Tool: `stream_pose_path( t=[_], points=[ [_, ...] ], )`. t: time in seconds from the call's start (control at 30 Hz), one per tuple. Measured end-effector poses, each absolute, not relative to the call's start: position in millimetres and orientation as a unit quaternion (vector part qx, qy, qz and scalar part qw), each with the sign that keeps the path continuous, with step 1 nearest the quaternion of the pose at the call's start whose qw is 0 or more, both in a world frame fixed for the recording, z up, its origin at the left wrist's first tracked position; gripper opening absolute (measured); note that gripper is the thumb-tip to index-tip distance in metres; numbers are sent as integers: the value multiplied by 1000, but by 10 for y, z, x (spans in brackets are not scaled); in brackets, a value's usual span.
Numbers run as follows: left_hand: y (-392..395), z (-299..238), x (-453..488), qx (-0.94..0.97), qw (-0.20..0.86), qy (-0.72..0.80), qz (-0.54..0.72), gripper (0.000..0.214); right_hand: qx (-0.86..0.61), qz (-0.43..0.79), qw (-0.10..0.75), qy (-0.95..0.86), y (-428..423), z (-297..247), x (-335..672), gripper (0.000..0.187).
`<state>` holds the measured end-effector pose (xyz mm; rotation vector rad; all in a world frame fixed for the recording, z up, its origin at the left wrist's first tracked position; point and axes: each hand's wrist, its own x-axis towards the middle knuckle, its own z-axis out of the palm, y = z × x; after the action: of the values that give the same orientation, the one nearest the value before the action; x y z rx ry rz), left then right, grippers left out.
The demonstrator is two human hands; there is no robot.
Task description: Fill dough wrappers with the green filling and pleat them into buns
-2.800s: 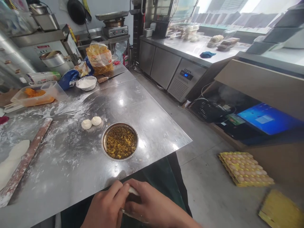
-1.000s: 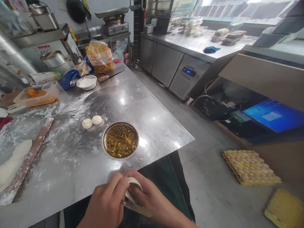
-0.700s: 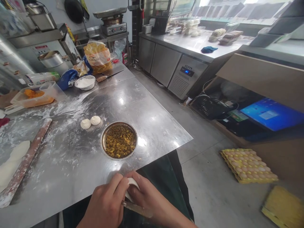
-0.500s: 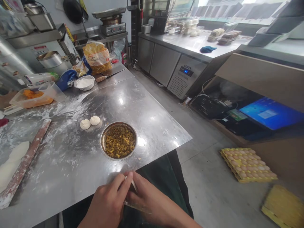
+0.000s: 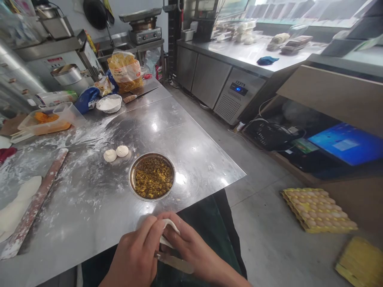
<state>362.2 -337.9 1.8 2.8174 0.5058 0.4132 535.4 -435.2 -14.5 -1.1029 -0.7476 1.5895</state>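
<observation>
Both my hands meet at the near edge of the steel table point(image 5: 89, 211), pinching a white dough wrapper point(image 5: 170, 227) between them. My left hand point(image 5: 134, 257) curls its fingers onto the dough's left side. My right hand point(image 5: 191, 249) grips the right side and also holds a flat metal spatula point(image 5: 176, 263) under its fingers. Just beyond the hands sits a round metal bowl of yellow-green minced filling point(image 5: 152, 177). Two folded white dumplings point(image 5: 115, 153) lie on the floured surface behind the bowl.
A long rolling pin point(image 5: 36, 203) and rolled dough point(image 5: 14, 207) lie at the left. Farther back are a flour bowl point(image 5: 109, 103), a plastic tub with orange food point(image 5: 44, 119) and a yellow bag point(image 5: 125, 71). Egg trays point(image 5: 318, 209) sit on the floor, right.
My hands stay at the table edge working the dough. The wrapper's white rim shows more between the fingers than half a second ago. The view has shifted slightly.
</observation>
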Motion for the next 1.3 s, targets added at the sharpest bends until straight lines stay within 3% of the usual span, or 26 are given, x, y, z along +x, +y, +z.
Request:
stream_pose_path(
  t=[0.07,0.23,0.33,0.5,0.67,0.8,0.97,1.13,1.3],
  points=[
    [-3368,24,3621,972,110,166,125,55,-489,620,501,-354,-4342,-134,5358,29],
    [-3370,49,3638,970,113,152,153,39,-494,654,466,-333,-4312,-88,5389,25],
    [-3378,44,3645,974,97,144,143,48,-499,626,461,-384,-4278,-19,5433,20],
    [-3363,53,3621,968,125,166,139,31,-472,664,461,-353,-4283,14,5481,32],
    [-3355,52,3605,972,99,157,146,46,-460,657,500,-327,-4320,-111,5390,34],
    [-3363,34,3614,970,113,153,150,37,-455,673,498,-304,-4304,-137,5356,36],
    [-3368,20,3648,975,81,157,138,50,-493,599,478,-411,-4264,-77,5398,25],
    [-3384,30,3655,971,106,147,154,35,-520,605,458,-392,-4269,-59,5413,24],
    [-3354,27,3620,978,90,151,112,53,-507,620,466,-376,-4279,32,5463,31]
  ],
)
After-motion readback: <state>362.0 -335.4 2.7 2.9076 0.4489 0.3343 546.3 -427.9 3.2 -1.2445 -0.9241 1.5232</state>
